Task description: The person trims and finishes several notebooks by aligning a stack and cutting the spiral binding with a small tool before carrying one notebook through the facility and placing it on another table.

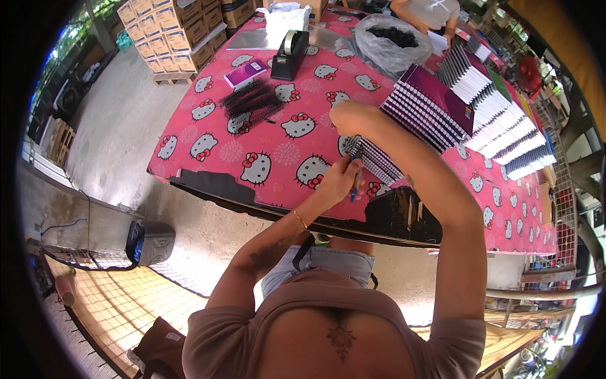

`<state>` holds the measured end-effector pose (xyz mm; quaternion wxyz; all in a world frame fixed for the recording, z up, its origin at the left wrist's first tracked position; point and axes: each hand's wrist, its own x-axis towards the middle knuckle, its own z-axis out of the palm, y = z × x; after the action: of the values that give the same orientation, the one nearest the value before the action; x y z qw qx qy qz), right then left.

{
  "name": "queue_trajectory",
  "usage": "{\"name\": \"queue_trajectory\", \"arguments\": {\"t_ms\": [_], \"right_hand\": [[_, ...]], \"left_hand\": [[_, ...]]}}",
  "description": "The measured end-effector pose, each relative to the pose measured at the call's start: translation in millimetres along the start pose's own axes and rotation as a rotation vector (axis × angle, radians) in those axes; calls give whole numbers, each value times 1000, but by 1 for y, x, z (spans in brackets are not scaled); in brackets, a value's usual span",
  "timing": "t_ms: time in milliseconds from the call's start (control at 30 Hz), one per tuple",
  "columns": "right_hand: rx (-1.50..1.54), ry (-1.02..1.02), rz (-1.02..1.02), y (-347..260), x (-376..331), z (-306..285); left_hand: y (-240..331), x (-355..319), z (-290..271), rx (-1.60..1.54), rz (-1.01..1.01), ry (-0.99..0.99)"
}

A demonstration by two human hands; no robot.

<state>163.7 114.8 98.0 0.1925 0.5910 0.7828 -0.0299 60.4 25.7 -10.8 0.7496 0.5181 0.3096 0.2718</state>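
My left hand [341, 181] is closed around what look like blue-handled pliers [355, 191], with the dark head pointing away from me. That head lies at the near-left end of a row of coil-bound notebooks [381, 163], whose black spiral edges show under my right forearm. Beyond it, my right hand [353, 119] has its fingers curled in; whatever they hold is too small or hidden to name. Farther left on the table lie loose black spiral coils [249, 104] and a purple-and-white booklet or box [245, 74].
Stacks of purple-covered notebooks [429, 104] and white-paged books [499, 120] stand at the right. A tape dispenser [290, 55] and a clear plastic bag [385, 60] with black contents sit farther back. Another person [435, 16] handles paper across the pink table [214, 165]. Cartons [170, 31] are stacked behind.
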Motion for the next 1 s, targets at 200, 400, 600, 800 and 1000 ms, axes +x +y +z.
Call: {"name": "queue_trajectory", "arguments": {"t_ms": [200, 400, 600, 800, 1000], "right_hand": [[-5, -16, -6, -7, 8, -3], [-117, -249, 3, -7, 3, -4], [-18, -73, -14, -9, 1, -1], [-126, -207, 27, -12, 13, 8], [-106, -141, -35, -13, 7, 11]], "left_hand": [[-7, 7, -1, -75, -65, 49], [-7, 10, -3, -28, 9, 70], [-12, 6, -7, 15, -2, 31], [-13, 8, -5, -26, -62, 57], [-17, 11, -11, -33, -72, 81]]}}
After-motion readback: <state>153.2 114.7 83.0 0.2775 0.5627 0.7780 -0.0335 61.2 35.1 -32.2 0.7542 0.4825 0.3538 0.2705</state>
